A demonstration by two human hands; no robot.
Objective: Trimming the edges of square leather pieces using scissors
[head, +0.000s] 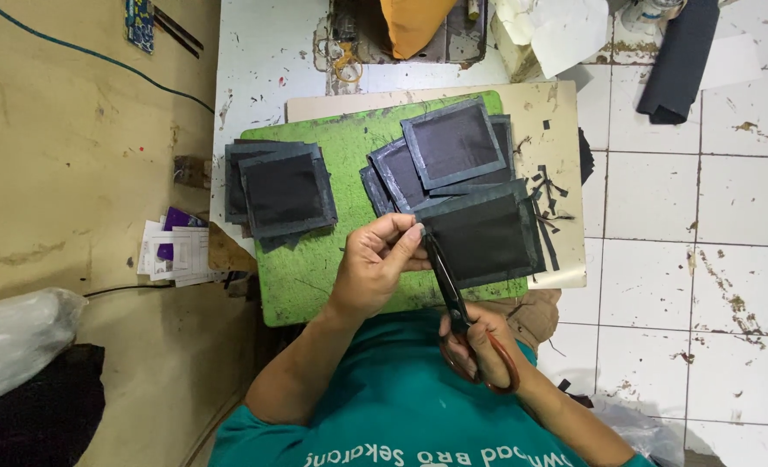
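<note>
1. While the left hand pinches the near edge of a black square panel between thumb and fingers, the head view shows the right hand closed through the red handles of scissors, blades at that edge.
2. That panel lies on the green cutting mat, beside a left stack of panels and fanned panels; black offcuts lie right.

On the cutting mat, one stack of squares sits by its left edge, the fanned pile by its right.
</note>
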